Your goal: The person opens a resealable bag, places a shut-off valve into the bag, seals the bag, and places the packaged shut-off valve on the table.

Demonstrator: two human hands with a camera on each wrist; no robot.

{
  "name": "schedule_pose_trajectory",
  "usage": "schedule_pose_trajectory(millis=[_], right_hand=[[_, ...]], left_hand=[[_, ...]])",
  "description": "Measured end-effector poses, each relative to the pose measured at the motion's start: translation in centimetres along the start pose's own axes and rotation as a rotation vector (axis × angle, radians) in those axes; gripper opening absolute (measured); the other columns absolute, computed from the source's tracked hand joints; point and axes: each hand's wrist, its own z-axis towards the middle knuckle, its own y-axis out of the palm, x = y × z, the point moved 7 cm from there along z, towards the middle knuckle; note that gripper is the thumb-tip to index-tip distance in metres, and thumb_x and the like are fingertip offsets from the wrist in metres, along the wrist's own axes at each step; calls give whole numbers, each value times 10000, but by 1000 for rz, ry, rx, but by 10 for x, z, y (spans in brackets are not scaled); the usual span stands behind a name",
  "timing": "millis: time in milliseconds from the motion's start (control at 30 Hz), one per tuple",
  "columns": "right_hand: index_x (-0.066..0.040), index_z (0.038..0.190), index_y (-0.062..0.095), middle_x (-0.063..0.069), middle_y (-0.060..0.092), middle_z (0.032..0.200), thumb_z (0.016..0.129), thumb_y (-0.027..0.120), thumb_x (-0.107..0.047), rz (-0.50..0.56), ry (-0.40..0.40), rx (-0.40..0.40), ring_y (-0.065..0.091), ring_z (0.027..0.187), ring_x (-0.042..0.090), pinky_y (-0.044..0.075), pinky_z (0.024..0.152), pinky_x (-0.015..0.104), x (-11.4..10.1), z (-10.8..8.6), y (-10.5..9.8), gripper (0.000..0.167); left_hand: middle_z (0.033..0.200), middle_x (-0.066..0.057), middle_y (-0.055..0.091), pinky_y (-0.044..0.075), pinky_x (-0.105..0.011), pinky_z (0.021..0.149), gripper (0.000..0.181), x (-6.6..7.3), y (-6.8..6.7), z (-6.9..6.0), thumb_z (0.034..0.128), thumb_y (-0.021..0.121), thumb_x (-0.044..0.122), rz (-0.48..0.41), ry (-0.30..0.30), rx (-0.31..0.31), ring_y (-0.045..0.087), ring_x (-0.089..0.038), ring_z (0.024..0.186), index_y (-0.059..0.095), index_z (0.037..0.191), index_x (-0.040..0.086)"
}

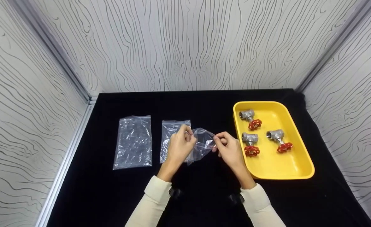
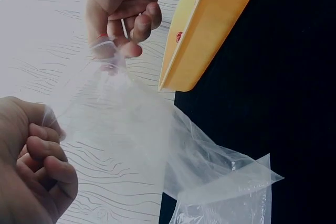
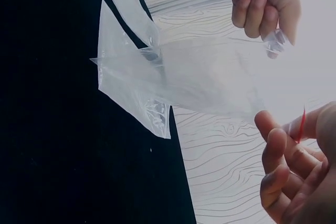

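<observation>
Between my two hands hangs a clear plastic zip bag (image 1: 202, 145), its mouth spread apart at the top. My left hand (image 1: 181, 143) pinches one side of the mouth between thumb and curled finger. On the opposite side, my right hand (image 1: 229, 148) pinches the other edge; a red strip (image 3: 302, 124) shows by its fingers in the right wrist view. Nothing is visible inside the held bag (image 2: 131, 124). Behind the left hand, a second clear bag (image 1: 169, 129) lies flat on the black cloth, partly covered.
A third clear bag (image 1: 133, 142) lies flat at the left. To the right, a yellow tray (image 1: 294, 168) holds three metal valves with red handwheels, one valve (image 1: 248, 143) near its left wall. Wood-patterned panels (image 1: 185, 47) enclose the black-covered table (image 1: 198, 97).
</observation>
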Motion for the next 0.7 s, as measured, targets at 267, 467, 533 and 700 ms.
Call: schedule_pose_trajectory(millis=[267,467,533,700], right_hand=[[-16,952,720,115,707,615,1012,706,-55,10,22,-3,518,387,65,441,391,205,4,0,0,73],[-15,944,715,113,707,614,1011,703,-51,18,19,-6,526,388,71,443,388,212,4,0,0,77],[-15,942,716,116,708,615,1010,702,-46,24,22,-6,533,393,77,449,389,214,4,0,0,75],[-23,940,719,81,692,600,1012,706,-60,8,8,-5,525,392,77,453,383,228,0,0,0,82]], left_hand=[[535,130,444,337,-197,470,148,-2,-2,1,821,677,-11,-23,13,10,334,30,462,631,916,93],[756,22,606,477,-213,609,148,0,-4,0,802,733,-11,-20,67,34,531,-63,664,660,873,97],[838,-10,631,510,-211,653,152,1,-3,0,812,750,-16,-35,95,20,576,-95,725,663,875,92],[931,-57,664,540,-209,657,140,5,2,-2,874,784,20,-82,155,-45,639,-154,773,677,955,60]])
